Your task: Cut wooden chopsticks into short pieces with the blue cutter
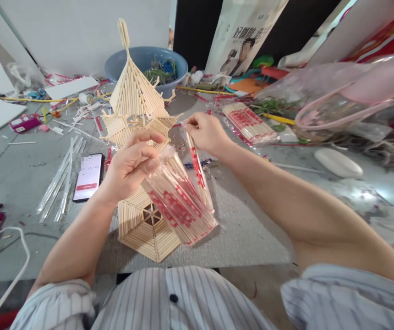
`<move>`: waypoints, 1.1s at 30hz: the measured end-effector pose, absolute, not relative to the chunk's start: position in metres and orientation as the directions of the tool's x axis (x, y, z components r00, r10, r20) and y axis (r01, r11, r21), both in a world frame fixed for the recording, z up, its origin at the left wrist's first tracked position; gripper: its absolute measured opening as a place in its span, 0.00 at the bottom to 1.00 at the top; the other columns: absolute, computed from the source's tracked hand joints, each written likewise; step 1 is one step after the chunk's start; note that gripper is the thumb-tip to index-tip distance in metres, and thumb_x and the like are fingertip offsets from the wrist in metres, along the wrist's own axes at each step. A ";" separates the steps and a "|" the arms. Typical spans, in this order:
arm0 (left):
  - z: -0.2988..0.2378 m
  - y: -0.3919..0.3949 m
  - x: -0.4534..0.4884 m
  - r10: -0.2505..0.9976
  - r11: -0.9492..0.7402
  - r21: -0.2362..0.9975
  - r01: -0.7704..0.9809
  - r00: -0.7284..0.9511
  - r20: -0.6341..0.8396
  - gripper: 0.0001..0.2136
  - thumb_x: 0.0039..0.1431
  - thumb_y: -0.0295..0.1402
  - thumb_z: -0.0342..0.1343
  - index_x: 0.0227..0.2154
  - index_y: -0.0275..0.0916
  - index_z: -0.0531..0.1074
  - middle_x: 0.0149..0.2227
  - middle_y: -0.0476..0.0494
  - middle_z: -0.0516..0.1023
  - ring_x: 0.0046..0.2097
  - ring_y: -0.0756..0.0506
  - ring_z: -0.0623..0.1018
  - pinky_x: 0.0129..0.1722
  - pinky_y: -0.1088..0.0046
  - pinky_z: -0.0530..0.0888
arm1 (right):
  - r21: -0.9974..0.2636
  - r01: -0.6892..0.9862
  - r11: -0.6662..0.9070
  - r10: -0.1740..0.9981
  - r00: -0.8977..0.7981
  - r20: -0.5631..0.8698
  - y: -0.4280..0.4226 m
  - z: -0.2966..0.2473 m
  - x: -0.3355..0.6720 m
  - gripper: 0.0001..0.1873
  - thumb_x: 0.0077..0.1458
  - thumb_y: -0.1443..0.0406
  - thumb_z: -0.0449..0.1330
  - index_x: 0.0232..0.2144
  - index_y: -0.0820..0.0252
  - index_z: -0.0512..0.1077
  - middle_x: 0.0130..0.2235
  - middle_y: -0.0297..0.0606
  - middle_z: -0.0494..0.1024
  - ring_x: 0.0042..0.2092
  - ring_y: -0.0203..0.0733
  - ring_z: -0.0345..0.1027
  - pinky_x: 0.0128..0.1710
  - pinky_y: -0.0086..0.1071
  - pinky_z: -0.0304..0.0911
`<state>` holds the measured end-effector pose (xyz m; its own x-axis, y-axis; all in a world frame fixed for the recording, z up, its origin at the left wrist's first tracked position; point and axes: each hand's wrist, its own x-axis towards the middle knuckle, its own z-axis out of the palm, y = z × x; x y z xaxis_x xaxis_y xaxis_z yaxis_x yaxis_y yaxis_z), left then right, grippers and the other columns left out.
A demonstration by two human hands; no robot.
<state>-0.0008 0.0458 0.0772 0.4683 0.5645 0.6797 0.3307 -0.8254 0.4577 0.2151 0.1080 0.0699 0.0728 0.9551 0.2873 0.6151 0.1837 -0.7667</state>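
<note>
A clear-plastic pack of wrapped sticks [179, 197] is held up on a slant by its upper end, pinched in the left grip [133, 160]; a slim red-printed sleeve [199, 169] is pinched at its top by the fingers of the right grip [204, 130], its lower end overlapping the side of the pack; whether that end is free of the plastic cannot be told.

A hexagonal stick panel [133, 227] is partly covered from view by the pack near the front edge of the grey surface [252, 238]; behind the left grip a tiered stick model [133, 94] with a pointed roof is seen; a phone [89, 178] and clear plastic strips [57, 181] are laid to the left, and a second pack [248, 121] is placed beyond the right forearm.

The plastic could be torn if the sleeve is tugged while its lower end is caught; with the pack tilted and held only by its upper end, sticks could be spilled over the panel should the pinch be loosened; the model's thin upturned corners could be snapped if they are brushed by either grip, both being seen close to it, though the true gap cannot be judged.
</note>
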 end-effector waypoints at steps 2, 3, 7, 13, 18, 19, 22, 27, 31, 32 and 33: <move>0.074 0.048 -0.002 0.604 -0.797 0.516 0.314 0.431 0.670 0.11 0.65 0.41 0.49 0.29 0.43 0.68 0.47 0.41 0.74 0.50 0.43 0.73 0.50 0.59 0.72 | -0.914 0.404 0.031 0.989 0.122 0.087 0.106 0.067 0.219 0.08 0.54 0.69 0.57 0.25 0.58 0.62 0.24 0.30 0.67 0.25 0.33 0.63 0.29 0.31 0.61; 0.071 0.050 -0.002 0.609 -0.793 0.534 0.293 0.410 0.679 0.11 0.65 0.41 0.49 0.30 0.43 0.68 0.47 0.41 0.74 0.50 0.44 0.74 0.50 0.60 0.72 | -0.963 0.268 -0.039 0.994 0.106 -0.011 0.102 0.068 0.220 0.07 0.56 0.68 0.56 0.27 0.58 0.62 0.25 0.30 0.68 0.23 0.33 0.63 0.27 0.30 0.61; 0.060 0.059 0.002 0.618 -0.786 0.565 0.252 0.357 0.700 0.11 0.64 0.43 0.50 0.30 0.43 0.67 0.45 0.42 0.75 0.47 0.46 0.74 0.50 0.62 0.72 | -0.982 -0.047 -0.182 0.966 -0.197 -0.169 0.074 0.069 0.214 0.09 0.54 0.60 0.60 0.31 0.57 0.63 0.29 0.32 0.74 0.20 0.32 0.64 0.21 0.28 0.59; 0.057 0.061 0.005 0.630 -0.777 0.571 0.266 0.342 0.697 0.11 0.63 0.43 0.51 0.29 0.43 0.67 0.45 0.41 0.75 0.46 0.46 0.75 0.48 0.61 0.73 | -0.995 0.090 0.034 0.869 -0.495 -0.015 0.049 0.068 0.201 0.10 0.42 0.66 0.64 0.27 0.59 0.67 0.27 0.29 0.70 0.29 0.32 0.63 0.31 0.28 0.60; 0.056 0.059 0.005 0.610 -0.792 0.563 0.237 0.353 0.710 0.09 0.64 0.41 0.51 0.31 0.43 0.69 0.46 0.42 0.74 0.48 0.46 0.75 0.50 0.62 0.72 | -0.924 0.309 0.226 0.877 -0.478 0.054 0.050 0.063 0.195 0.09 0.38 0.67 0.61 0.24 0.59 0.64 0.23 0.26 0.61 0.28 0.31 0.55 0.28 0.27 0.52; 0.056 0.059 0.005 0.612 -0.790 0.566 0.235 0.343 0.712 0.09 0.64 0.41 0.51 0.31 0.43 0.69 0.45 0.42 0.75 0.48 0.46 0.75 0.50 0.62 0.72 | -0.912 0.335 0.237 0.888 -0.455 0.064 0.051 0.062 0.196 0.08 0.39 0.66 0.60 0.23 0.59 0.63 0.22 0.25 0.59 0.27 0.30 0.53 0.27 0.27 0.50; 0.054 0.063 0.006 0.647 -0.762 0.605 0.232 0.303 0.699 0.12 0.63 0.44 0.51 0.30 0.43 0.67 0.44 0.42 0.75 0.47 0.46 0.75 0.48 0.62 0.73 | -0.928 0.317 0.198 0.915 -0.399 0.060 0.053 0.057 0.204 0.09 0.44 0.61 0.59 0.22 0.59 0.62 0.21 0.25 0.57 0.25 0.29 0.51 0.25 0.27 0.48; 0.050 0.068 0.007 0.710 -0.704 0.669 0.240 0.259 0.655 0.15 0.63 0.47 0.50 0.29 0.42 0.66 0.45 0.43 0.75 0.39 0.49 0.77 0.40 0.68 0.75 | -0.948 0.275 0.161 0.983 -0.133 0.129 0.057 0.049 0.220 0.12 0.45 0.57 0.60 0.24 0.59 0.65 0.22 0.28 0.64 0.26 0.32 0.57 0.26 0.27 0.53; 0.049 0.069 0.007 0.733 -0.677 0.672 0.301 0.196 0.651 0.16 0.63 0.49 0.49 0.29 0.42 0.66 0.42 0.44 0.77 0.37 0.49 0.76 0.35 0.71 0.73 | -0.997 0.042 0.068 0.998 0.010 0.069 0.058 0.051 0.227 0.12 0.45 0.55 0.58 0.26 0.57 0.65 0.22 0.30 0.68 0.25 0.34 0.61 0.25 0.29 0.58; 0.048 0.069 0.007 0.735 -0.673 0.673 0.308 0.179 0.654 0.16 0.63 0.49 0.49 0.29 0.42 0.66 0.41 0.44 0.77 0.36 0.50 0.75 0.33 0.71 0.72 | -0.999 -0.038 0.031 0.999 0.009 0.031 0.058 0.053 0.228 0.13 0.44 0.55 0.59 0.26 0.57 0.65 0.22 0.31 0.68 0.24 0.34 0.62 0.24 0.29 0.59; 0.048 0.069 0.007 0.738 -0.668 0.676 0.311 0.161 0.656 0.16 0.62 0.50 0.49 0.30 0.42 0.66 0.40 0.44 0.78 0.34 0.50 0.75 0.32 0.72 0.72 | -0.995 -0.103 0.001 1.000 0.001 0.001 0.057 0.057 0.230 0.13 0.42 0.55 0.60 0.25 0.57 0.64 0.22 0.31 0.68 0.24 0.35 0.63 0.24 0.30 0.60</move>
